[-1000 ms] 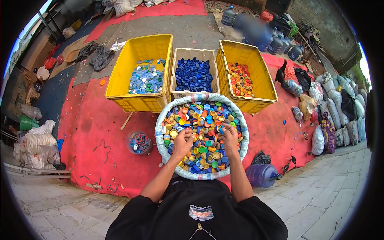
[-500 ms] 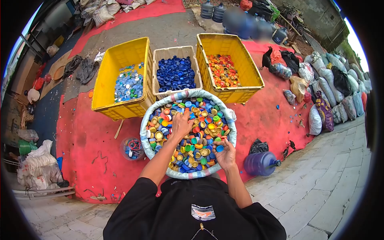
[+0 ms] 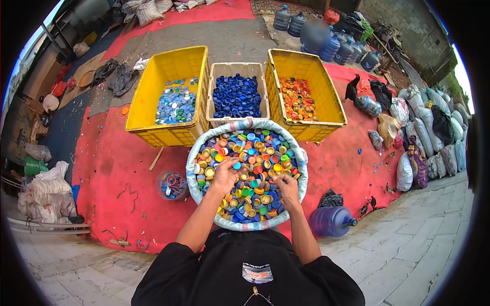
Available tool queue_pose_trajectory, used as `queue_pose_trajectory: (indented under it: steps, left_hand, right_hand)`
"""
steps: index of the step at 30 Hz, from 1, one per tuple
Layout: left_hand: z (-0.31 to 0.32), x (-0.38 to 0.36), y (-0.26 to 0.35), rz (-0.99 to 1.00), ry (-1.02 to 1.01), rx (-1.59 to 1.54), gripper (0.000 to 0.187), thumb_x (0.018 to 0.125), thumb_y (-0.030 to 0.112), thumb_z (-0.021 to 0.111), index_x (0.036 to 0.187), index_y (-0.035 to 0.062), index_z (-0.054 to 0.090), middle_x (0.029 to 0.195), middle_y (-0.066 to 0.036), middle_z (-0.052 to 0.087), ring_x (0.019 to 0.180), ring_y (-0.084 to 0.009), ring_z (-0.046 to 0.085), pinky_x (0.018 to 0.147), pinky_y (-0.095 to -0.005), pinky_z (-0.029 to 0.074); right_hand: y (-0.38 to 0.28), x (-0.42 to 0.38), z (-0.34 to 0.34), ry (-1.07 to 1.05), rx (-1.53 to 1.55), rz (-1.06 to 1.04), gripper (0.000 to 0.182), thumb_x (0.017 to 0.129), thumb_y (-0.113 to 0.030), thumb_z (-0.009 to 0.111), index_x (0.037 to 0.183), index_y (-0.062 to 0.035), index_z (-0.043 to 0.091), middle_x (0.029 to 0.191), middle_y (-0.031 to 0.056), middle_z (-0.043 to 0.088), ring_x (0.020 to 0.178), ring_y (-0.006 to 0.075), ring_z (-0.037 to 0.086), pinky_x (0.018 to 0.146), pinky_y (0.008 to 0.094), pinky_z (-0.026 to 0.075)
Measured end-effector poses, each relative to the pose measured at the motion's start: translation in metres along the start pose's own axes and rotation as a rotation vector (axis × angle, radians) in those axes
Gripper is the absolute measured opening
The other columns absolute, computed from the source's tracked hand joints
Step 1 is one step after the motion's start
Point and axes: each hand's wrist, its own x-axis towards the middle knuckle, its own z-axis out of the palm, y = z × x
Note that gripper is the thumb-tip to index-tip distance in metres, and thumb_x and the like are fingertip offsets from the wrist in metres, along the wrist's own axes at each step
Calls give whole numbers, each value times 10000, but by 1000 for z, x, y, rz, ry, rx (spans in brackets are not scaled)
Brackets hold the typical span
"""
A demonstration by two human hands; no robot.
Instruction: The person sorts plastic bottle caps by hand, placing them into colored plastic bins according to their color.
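A round basket with a cloth-wrapped rim (image 3: 192, 168) holds mixed bottle caps in front of my body. Over its left part, my left hand (image 3: 224, 177) holds a light blue cap (image 3: 237, 166) at its fingertips. My right hand (image 3: 287, 187) is bent down onto the caps at the right side, its fingers curled; what they hold, if anything, is too small to tell. Behind the basket stand a yellow crate (image 3: 166, 133) with light blue and pale caps, a white crate (image 3: 238, 66) with dark blue caps, and another yellow crate (image 3: 326, 102) with orange and red caps.
A small clear tub (image 3: 171, 185) stands left of the basket on the red mat (image 3: 117, 178). A large blue bottle (image 3: 332, 221) lies to the right. Filled sacks (image 3: 405, 172) are piled at the far right, and more bottles (image 3: 282, 18) stand at the back.
My left hand has turned upward and now has a light blue cap. My right hand has moved up and inward onto the caps; the blue cap near its fingers is gone. The view has shifted slightly.
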Motion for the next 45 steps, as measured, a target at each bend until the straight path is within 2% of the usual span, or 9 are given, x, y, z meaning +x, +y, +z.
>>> queue_pose_trajectory:
  steps: [3, 7, 9, 19, 23, 30, 33, 35, 45]
  left_hand:
    - [-28, -18, 2, -105, 16, -273, 151, 903, 182, 551, 845, 44, 571, 765, -72, 576, 755, -197, 590, 684, -339, 515]
    - [-52, -45, 0, -109, 90, -268, 140, 924, 219, 575, 891, 96, 518, 761, -6, 504, 657, -112, 484, 609, -246, 442]
    - [-64, -59, -3, -74, 63, -246, 141, 922, 223, 585, 877, 105, 520, 762, -1, 507, 654, -110, 487, 605, -235, 445]
    - [-85, -113, 8, 51, 207, -167, 225, 929, 194, 602, 1019, -12, 614, 930, -82, 640, 795, -133, 614, 705, -276, 523]
    - [-95, -114, 10, 98, 213, -108, 184, 926, 179, 607, 997, 10, 624, 901, -46, 632, 680, -77, 541, 637, -250, 489]
    - [-91, -93, 22, 189, 339, 317, 239, 865, 276, 701, 933, 52, 649, 683, 56, 499, 561, -21, 395, 490, -209, 326]
    - [-83, -78, 31, 251, 329, 533, 213, 890, 278, 669, 924, 73, 622, 684, 62, 477, 549, -9, 384, 472, -178, 305]
    - [-82, -62, 28, 329, 319, 633, 238, 902, 297, 649, 931, 63, 624, 695, 47, 503, 558, -15, 402, 464, -184, 322]
    - [-20, 24, 29, 450, 106, 1038, 268, 840, 223, 705, 993, 8, 660, 782, -13, 627, 735, -89, 576, 661, -242, 449]
  right_hand:
    - [-19, 23, 22, 19, -426, -225, 259, 796, -143, 710, 971, 37, 645, 882, 128, 691, 840, 215, 656, 749, 325, 505]
    - [-26, 65, 48, -26, -716, -579, 267, 766, -94, 671, 1008, 10, 632, 914, 195, 676, 900, 364, 634, 799, 432, 496]
    - [-30, 82, 62, -48, -852, -681, 285, 733, -99, 713, 986, 11, 642, 942, 196, 673, 896, 365, 634, 813, 425, 488]
    - [-19, 104, 95, -34, -1086, -631, 258, 719, -88, 654, 958, 7, 636, 918, 228, 643, 895, 402, 603, 792, 484, 489]
    - [-16, 103, 100, -36, -1100, -639, 276, 729, -95, 628, 985, 8, 630, 912, 231, 644, 883, 408, 607, 771, 485, 497]
    - [-23, 80, 80, -1, -558, -378, 334, 837, -178, 569, 1114, 3, 612, 858, 137, 659, 739, 246, 631, 684, 373, 496]
    - [-18, 60, 54, -255, 433, 117, 374, 839, -190, 514, 1158, -6, 575, 882, 104, 635, 724, 215, 600, 652, 359, 475]
    - [-19, 36, 43, -326, 775, 217, 421, 803, -202, 493, 1170, 1, 536, 960, 120, 613, 822, 224, 591, 694, 351, 475]
    - [0, -41, 15, -170, 939, 263, 528, 697, -74, 525, 1208, 57, 513, 1158, 191, 579, 1033, 297, 593, 890, 400, 493]
